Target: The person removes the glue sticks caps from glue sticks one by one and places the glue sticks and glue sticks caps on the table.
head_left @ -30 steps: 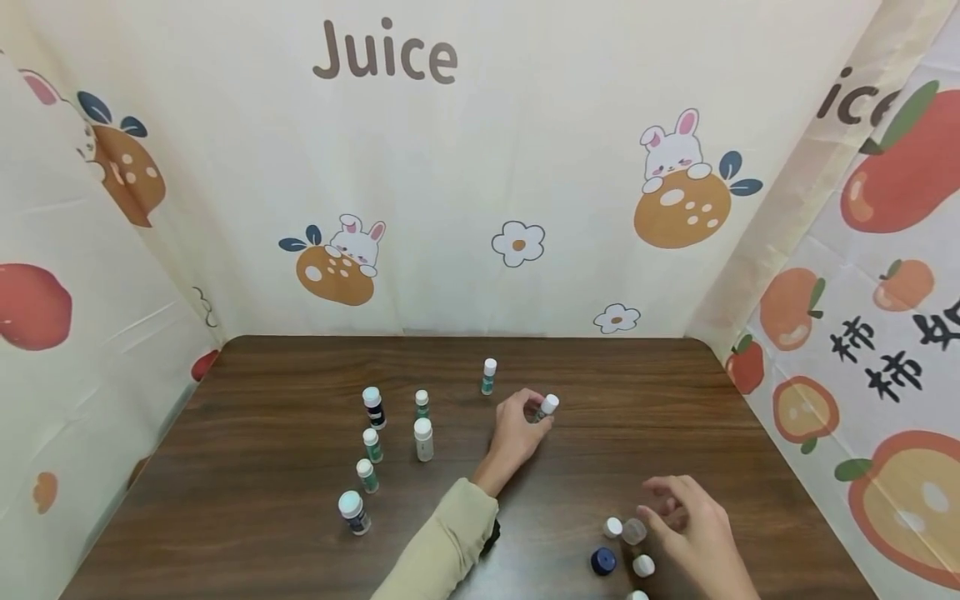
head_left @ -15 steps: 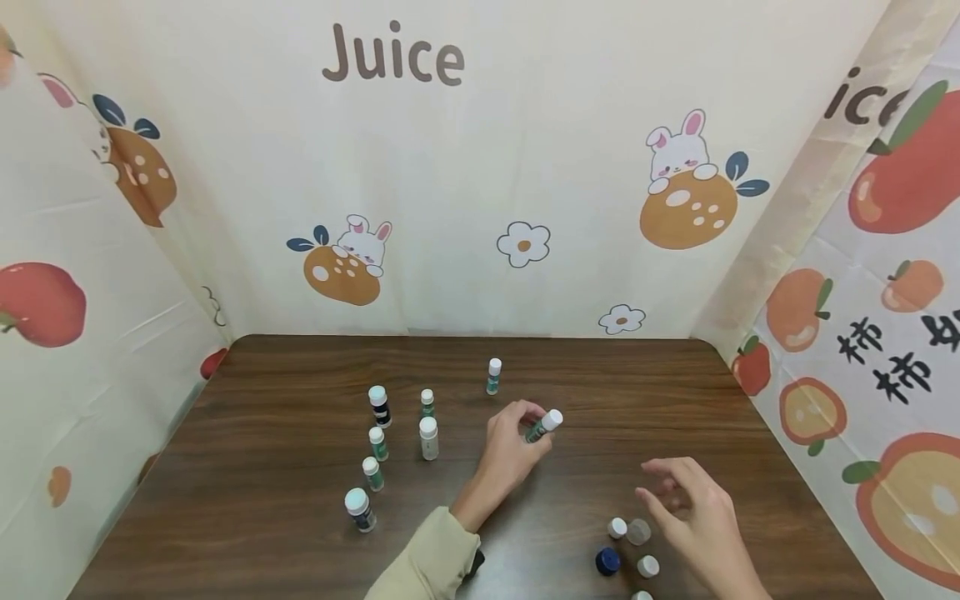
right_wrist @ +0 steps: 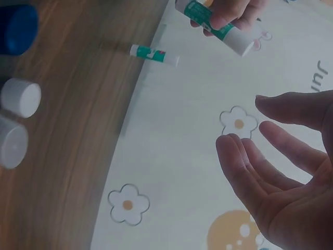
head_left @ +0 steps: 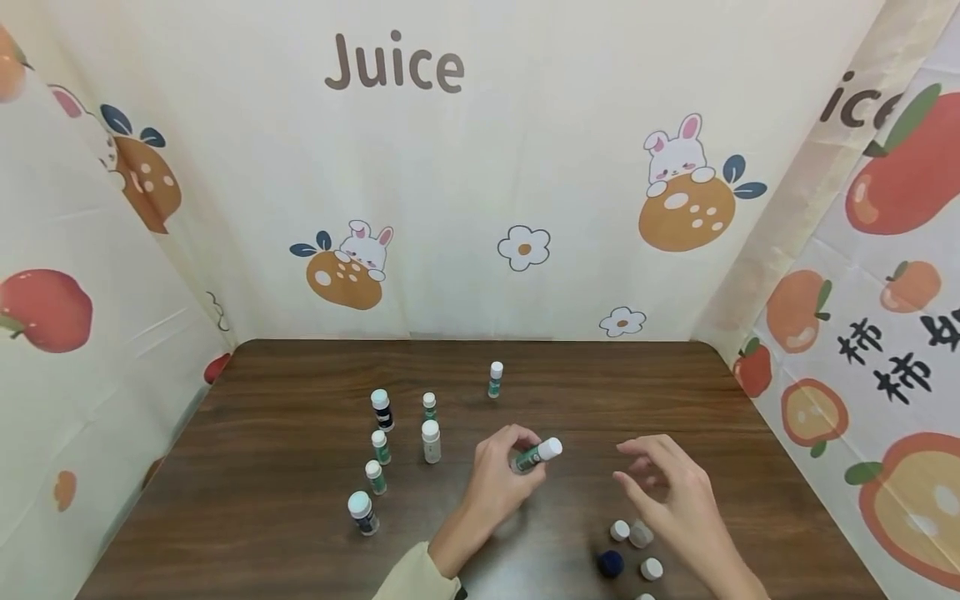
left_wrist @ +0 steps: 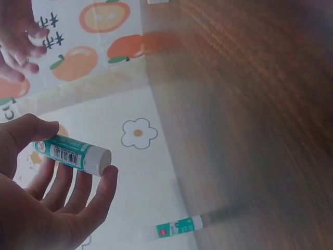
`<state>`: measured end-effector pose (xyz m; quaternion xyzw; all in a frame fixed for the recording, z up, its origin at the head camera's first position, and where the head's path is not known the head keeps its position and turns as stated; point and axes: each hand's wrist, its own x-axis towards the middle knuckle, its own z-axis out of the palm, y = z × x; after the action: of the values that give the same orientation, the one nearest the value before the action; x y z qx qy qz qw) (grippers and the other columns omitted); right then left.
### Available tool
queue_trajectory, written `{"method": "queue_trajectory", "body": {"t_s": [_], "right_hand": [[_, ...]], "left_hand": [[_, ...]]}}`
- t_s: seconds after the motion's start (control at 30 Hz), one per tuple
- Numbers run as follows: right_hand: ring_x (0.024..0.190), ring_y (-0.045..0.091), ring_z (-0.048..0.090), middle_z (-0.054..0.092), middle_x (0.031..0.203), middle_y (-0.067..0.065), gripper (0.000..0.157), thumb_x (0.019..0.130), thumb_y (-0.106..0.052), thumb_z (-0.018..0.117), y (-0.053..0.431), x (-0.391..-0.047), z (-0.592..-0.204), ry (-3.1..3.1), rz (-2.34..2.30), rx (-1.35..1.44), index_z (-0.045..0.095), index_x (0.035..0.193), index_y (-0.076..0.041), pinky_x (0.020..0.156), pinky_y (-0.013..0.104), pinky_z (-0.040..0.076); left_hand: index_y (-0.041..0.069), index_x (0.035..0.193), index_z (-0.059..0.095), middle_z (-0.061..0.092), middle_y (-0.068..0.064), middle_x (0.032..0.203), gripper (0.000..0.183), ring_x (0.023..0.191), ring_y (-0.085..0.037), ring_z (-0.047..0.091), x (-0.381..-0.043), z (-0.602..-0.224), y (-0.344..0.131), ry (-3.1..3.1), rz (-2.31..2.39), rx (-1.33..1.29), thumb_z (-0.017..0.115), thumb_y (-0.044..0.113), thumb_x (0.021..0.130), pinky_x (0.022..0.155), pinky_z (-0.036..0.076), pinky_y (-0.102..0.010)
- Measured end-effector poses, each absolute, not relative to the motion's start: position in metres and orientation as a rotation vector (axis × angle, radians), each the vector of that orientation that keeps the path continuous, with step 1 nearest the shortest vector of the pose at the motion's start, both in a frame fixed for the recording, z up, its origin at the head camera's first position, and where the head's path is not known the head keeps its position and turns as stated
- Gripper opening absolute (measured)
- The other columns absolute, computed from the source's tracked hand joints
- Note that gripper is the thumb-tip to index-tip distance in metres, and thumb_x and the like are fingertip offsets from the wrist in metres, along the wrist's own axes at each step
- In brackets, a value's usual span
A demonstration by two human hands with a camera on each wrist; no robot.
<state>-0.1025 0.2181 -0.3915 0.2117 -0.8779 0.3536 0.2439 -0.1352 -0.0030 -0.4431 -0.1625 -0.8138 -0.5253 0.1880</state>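
Observation:
A green-labelled glue stick [head_left: 534, 456] with a white cap is pinched between the thumb and fingers of my left hand [head_left: 497, 475], tilted and raised off the table. In the left wrist view its barcode side shows, and the little finger touches one end of the glue stick [left_wrist: 73, 154]. To the right, my right hand [head_left: 675, 500] hovers with thumb and fingers apart and holds nothing. Below it lie several loose caps: a white cap [head_left: 619, 531], a translucent cap [head_left: 641, 534], a dark blue cap [head_left: 611, 564] and another white cap [head_left: 652, 569].
Another glue stick [head_left: 496, 380] stands upright near the table's back edge. Several capped glue sticks and bottles stand on the left, including a white bottle [head_left: 431, 442] and a dark-labelled bottle [head_left: 363, 513]. Printed curtains [head_left: 450, 167] enclose the brown table [head_left: 247, 467].
My left hand has lifted the glue stick and drawn it nearer to me, its cap leaning to the right. My right hand has moved slightly up and left, away from the caps.

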Motion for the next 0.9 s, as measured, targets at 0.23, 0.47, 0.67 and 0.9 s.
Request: {"method": "queue_trajectory", "body": {"t_s": [0.23, 0.47, 0.67, 0.9], "right_hand": [[0.073, 0.01, 0.059, 0.058, 0.098, -0.008, 0.048, 0.064, 0.008, 0.08, 0.203, -0.106, -0.387, -2.371, 1.01, 0.697, 0.065, 0.102, -0.017, 0.059, 0.017, 0.05], [0.075, 0.011, 0.059, 0.059, 0.1, -0.005, 0.05, 0.065, 0.011, 0.077, 0.182, -0.108, -0.389, -2.369, 1.111, 0.875, 0.063, 0.104, -0.017, 0.055, 0.016, 0.049], [0.074, 0.011, 0.056, 0.056, 0.102, -0.003, 0.049, 0.064, 0.015, 0.075, 0.166, -0.107, -0.392, -2.397, 1.233, 1.049, 0.063, 0.102, -0.014, 0.052, 0.016, 0.048], [0.075, 0.01, 0.054, 0.056, 0.099, -0.002, 0.039, 0.068, 0.013, 0.074, 0.153, -0.108, -0.397, -2.359, 1.282, 1.198, 0.062, 0.096, -0.011, 0.052, 0.015, 0.048]], "left_hand": [[0.012, 0.085, 0.065, 0.063, 0.005, 0.078, 0.028, 0.072, -0.007, 0.059, -0.121, -0.442, -0.011, -2.283, -1.451, -0.461, 0.076, 0.0, 0.062, 0.066, 0.051, -0.032], [0.014, 0.085, 0.065, 0.062, 0.008, 0.08, 0.029, 0.073, -0.004, 0.057, -0.105, -0.441, -0.02, -2.304, -1.444, -0.457, 0.078, 0.003, 0.062, 0.067, 0.051, -0.032], [0.014, 0.086, 0.065, 0.061, 0.01, 0.079, 0.029, 0.074, -0.004, 0.057, -0.095, -0.444, -0.025, -2.332, -1.447, -0.469, 0.078, 0.002, 0.063, 0.065, 0.05, -0.027], [0.014, 0.087, 0.065, 0.062, 0.009, 0.082, 0.029, 0.076, -0.004, 0.057, -0.086, -0.443, -0.029, -2.338, -1.465, -0.495, 0.077, -0.001, 0.066, 0.067, 0.05, -0.024]]}}
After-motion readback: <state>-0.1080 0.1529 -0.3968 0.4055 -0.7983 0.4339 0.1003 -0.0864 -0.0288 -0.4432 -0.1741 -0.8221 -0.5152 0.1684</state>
